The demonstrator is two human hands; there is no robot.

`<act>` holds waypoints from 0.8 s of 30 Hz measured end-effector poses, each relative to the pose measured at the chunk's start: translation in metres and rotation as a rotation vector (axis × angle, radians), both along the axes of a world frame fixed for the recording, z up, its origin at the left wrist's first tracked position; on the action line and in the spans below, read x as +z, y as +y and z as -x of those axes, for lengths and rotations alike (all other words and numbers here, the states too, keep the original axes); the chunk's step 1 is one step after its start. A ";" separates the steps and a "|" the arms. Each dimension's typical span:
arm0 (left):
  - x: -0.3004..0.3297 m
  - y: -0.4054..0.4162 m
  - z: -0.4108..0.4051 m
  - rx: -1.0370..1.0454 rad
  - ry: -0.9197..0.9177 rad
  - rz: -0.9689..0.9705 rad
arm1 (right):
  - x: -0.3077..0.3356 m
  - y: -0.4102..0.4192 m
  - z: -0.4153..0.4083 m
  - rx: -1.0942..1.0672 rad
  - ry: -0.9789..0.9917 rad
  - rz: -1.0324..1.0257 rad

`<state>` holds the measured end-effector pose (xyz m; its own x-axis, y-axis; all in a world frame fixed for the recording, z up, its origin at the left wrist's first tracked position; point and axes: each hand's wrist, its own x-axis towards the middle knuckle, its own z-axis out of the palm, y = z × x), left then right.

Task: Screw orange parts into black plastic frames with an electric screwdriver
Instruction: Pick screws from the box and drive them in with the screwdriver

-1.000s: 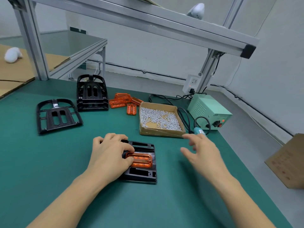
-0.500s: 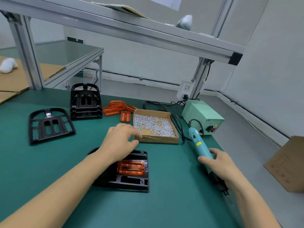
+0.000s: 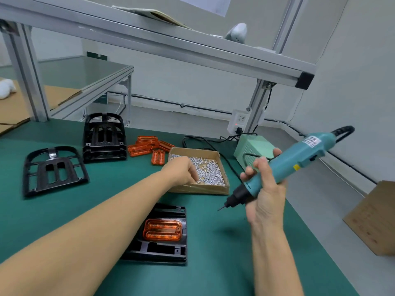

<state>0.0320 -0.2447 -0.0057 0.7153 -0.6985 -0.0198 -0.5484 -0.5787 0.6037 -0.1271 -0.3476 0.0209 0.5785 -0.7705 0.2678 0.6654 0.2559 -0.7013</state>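
A black plastic frame (image 3: pixel 159 252) lies on the green mat in front of me, with an orange part (image 3: pixel 162 230) seated in its middle. My left hand (image 3: pixel 183 171) reaches into the cardboard box of screws (image 3: pixel 198 189), its fingertips bunched and dipped among the silver screws (image 3: pixel 210 171). Whether they hold one is hidden. My right hand (image 3: pixel 265 189) grips the teal electric screwdriver (image 3: pixel 299 155) in the air to the right of the frame. Its bit (image 3: pixel 220 209) points down and left, above the mat.
Loose orange parts (image 3: pixel 147 146) lie behind the screw box. A stack of black frames (image 3: pixel 104 135) and a single frame (image 3: pixel 53 170) sit at the left. The green power supply (image 3: pixel 249 146) and its cables stand at the back right. A cardboard carton (image 3: pixel 374 218) sits beyond the table's right edge.
My left hand left the frame and moved up into the screw box. My right hand took hold of the screwdriver and lifted it off the mat, bit now pointing down-left.
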 end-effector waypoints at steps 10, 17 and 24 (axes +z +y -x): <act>-0.003 -0.020 -0.013 -0.129 -0.078 -0.194 | -0.002 0.007 -0.010 0.011 -0.098 -0.056; -0.003 -0.012 -0.013 -0.179 -0.009 -0.089 | -0.004 0.004 -0.006 -0.014 -0.071 -0.045; -0.001 0.033 0.005 0.095 0.352 0.508 | -0.003 0.004 -0.002 -0.013 -0.099 -0.072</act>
